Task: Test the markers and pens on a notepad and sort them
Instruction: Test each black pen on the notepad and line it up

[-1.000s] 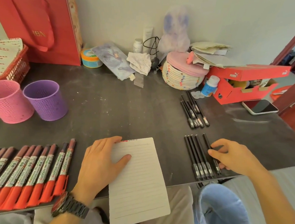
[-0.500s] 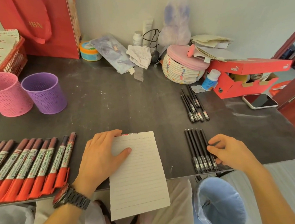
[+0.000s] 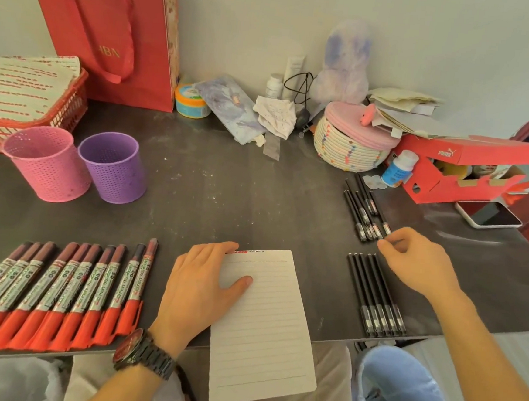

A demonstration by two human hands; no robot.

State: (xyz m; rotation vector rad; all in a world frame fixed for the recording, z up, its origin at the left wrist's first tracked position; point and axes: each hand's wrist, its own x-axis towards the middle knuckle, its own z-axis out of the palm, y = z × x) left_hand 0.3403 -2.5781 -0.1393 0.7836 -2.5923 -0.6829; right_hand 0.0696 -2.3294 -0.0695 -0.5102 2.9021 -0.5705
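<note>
A lined notepad [image 3: 263, 320] lies at the table's front edge, overhanging it, and my left hand [image 3: 199, 287] rests flat on its left side. Several red-capped markers [image 3: 56, 291] lie in a row at the front left. Right of the notepad is a near row of several black pens [image 3: 375, 297]. Beyond it lies a far cluster of black pens [image 3: 362, 212]. My right hand [image 3: 416, 263] is between the two groups, its curled fingertips pinching the near end of the rightmost pen [image 3: 384, 224] of the far cluster.
A pink cup [image 3: 46, 164] and a purple cup [image 3: 112, 167] stand at the left. A red basket [image 3: 26, 109], red bag [image 3: 112, 30], woven lidded basket [image 3: 353, 144], red shoebox [image 3: 468, 169] and phone [image 3: 488, 214] line the back and right. A blue-lined bin [image 3: 400, 394] sits below the front edge.
My right hand has moved from the near row of black pens up to the near end of the far cluster. My left hand stays on the notepad.
</note>
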